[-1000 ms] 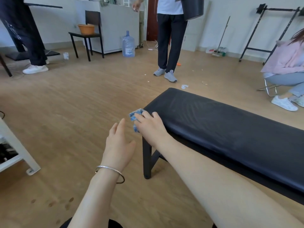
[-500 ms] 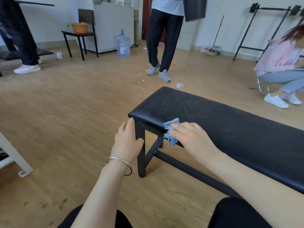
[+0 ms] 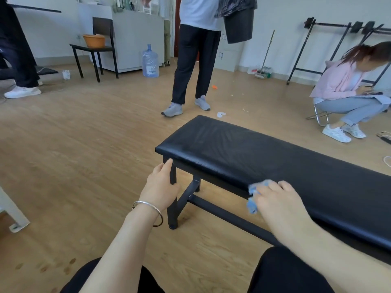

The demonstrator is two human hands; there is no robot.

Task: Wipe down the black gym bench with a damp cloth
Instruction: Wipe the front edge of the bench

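The black padded gym bench runs from the centre to the lower right, on black metal legs. My right hand presses a crumpled blue cloth against the near side edge of the pad; most of the cloth is hidden under my fingers. My left hand is wrapped around the bench's near corner leg, just below the pad. A silver bangle sits on my left wrist.
A person in dark trousers stands just beyond the bench's far end. Another person crouches at the right. A black chair with an orange basin, a water bottle and a white frame foot stand on the wood floor.
My right hand has slid the cloth along the bench's near edge from the corner toward the right. My left hand has come down onto the corner leg and grips it.
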